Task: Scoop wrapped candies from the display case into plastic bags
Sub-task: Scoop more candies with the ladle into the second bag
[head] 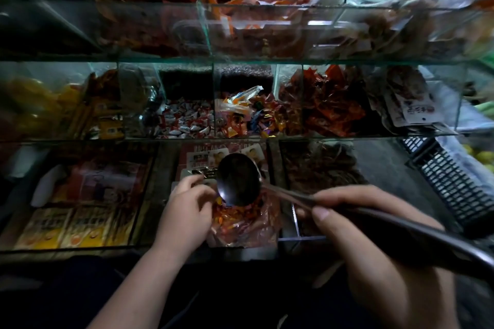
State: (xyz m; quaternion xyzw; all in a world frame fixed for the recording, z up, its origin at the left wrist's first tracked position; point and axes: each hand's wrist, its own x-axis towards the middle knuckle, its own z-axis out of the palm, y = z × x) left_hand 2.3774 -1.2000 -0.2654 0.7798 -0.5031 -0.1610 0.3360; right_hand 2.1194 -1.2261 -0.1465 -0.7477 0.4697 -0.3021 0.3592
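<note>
**1. L hand** (187, 211)
- Pos.: near centre, at the left rim of the plastic bag (248, 230).
- Fingers (199, 181): curled in, narrow gap, pinching the bag's edge at its mouth.

**2. R hand** (374, 235)
- Pos.: near right.
- Fingers wrapped over the top of the ladle's dark handle, thumb pressed on its near side. Full grip round the handle.

**3. Ladle** (238, 179)
- Handle runs from near right up-left through the R hand to the bowl.
- Bowl sits over the bag's mouth, just right of the L hand's fingers. Contact w/ the fingers: can't tell.
- Bowl interior is dark; contents can't be told.

**4. Plastic bag**
- Clear film, in front of the centre compt. of the case's near tier.
- Resting or hanging: can't tell.
- Holds wrapped candies (235, 218) in orange/red foil, heaped below the bowl.

**5. Display case** (267, 60)
- Glass, three tiers w/ upright dividers.
- Mid tier, left to right:
  - white-and-red candies (187, 120)
  - mixed-colour candies (248, 117)
  - orange-red packets (331, 104)
  - pale printed packets (411, 107)
- Far tier: more orange-red packs, blurred.
- Near tier, left: yellow boxes (66, 232) behind the glass.

**6. Black basket** (451, 179)
- Slotted plastic, right of the case, well apart from the R hand.
</note>
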